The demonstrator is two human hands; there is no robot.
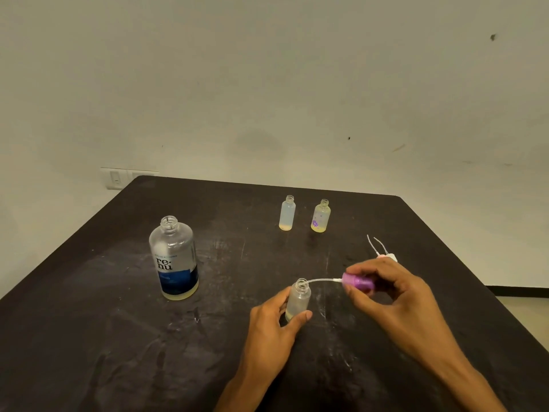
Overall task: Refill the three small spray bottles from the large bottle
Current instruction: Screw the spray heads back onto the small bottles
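Near the worktop's [118, 322] front, left hand [273, 319] grips the small frosted spray bottle [298, 300]; right hand [386, 289] pinches the purple pump cap [356, 282]. Best lifted straight, clearing its tube.

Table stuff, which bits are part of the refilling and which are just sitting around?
Job: large bottle; near small bottle in left hand; pink sprayer in right hand; two far small bottles; spare sprayers.
Not: wall switch.

Left hand [271, 318] around small open bottle [298, 298], right hand [386, 288] with purple spray cap [356, 281], tube at bottle mouth
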